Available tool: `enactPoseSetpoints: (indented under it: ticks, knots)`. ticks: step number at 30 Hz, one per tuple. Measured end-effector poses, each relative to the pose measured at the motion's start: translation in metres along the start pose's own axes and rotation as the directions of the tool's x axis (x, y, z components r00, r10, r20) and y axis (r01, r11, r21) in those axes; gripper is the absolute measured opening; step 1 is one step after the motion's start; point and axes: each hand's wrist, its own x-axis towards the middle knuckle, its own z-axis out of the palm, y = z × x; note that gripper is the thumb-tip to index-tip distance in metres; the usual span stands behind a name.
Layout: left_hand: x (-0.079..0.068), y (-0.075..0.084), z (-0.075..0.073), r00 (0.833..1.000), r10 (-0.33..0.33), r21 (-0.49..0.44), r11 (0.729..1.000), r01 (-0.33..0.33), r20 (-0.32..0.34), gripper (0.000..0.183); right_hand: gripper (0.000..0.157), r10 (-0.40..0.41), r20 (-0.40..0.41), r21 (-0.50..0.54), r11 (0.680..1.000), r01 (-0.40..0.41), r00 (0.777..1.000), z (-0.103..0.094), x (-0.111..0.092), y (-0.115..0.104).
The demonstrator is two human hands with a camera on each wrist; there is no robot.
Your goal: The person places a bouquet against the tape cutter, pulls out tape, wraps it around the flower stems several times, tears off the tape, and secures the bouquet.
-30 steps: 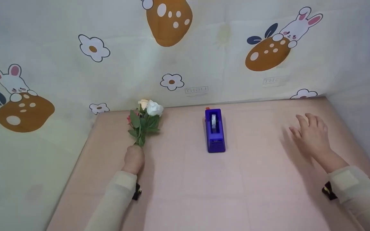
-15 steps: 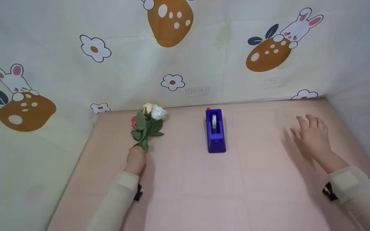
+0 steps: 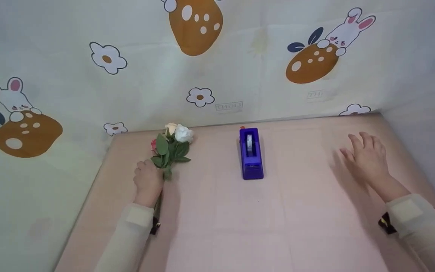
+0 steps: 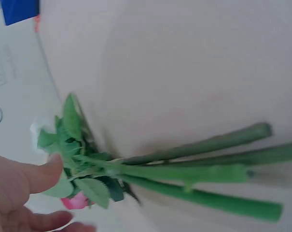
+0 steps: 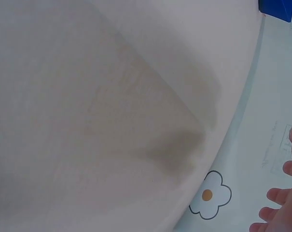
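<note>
A small bunch of flowers (image 3: 172,149), with white, peach and red blooms over green leaves, lies at the back left of the table. My left hand (image 3: 148,181) is right beside it, over the left side of the stems. In the left wrist view the thumb and fingers are spread apart, and several thick green stems (image 4: 184,173) lie loose with no fingers round them. My right hand (image 3: 370,158) hovers at the right side, fingers loosely spread, holding nothing; its fingertips also show at the edge of the right wrist view.
A blue tape dispenser (image 3: 252,172) with a roll of tape stands mid-table toward the back. The pink-covered table (image 3: 232,219) meets a wall sheet (image 3: 157,87) printed with rabbits and flowers along its back edge.
My left hand has uncurled from the stems and shifted slightly left, letting go of the bunch, which now lies a little nearer to me. The right hand stays in place.
</note>
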Motion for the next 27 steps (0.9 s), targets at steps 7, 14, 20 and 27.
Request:
enactPoseSetpoints:
  ticks: [7,14,20,27]
  knots:
    - [0.005,0.002,-0.019,0.987,0.145,0.074,0.987,-0.139,-0.068,0.095,0.065,-0.013,0.061,0.022,1.000,0.012,0.998,-0.002,0.007,-0.006]
    - [0.009,-0.005,-0.025,0.986,0.163,0.016,0.986,-0.163,0.019,0.108,0.071,-0.046,0.085,0.024,0.999,0.044,0.995,-0.003,0.013,-0.011]
    - [0.011,-0.006,-0.026,0.987,0.156,-0.004,0.988,-0.156,0.038,0.111,0.073,-0.040,0.103,0.001,0.999,0.040,0.994,-0.005,0.015,-0.011]
    - [0.011,-0.009,-0.024,0.987,0.154,0.033,0.987,-0.156,0.043,0.111,0.072,-0.044,0.101,-0.004,0.999,0.045,0.994,-0.005,0.014,-0.011]
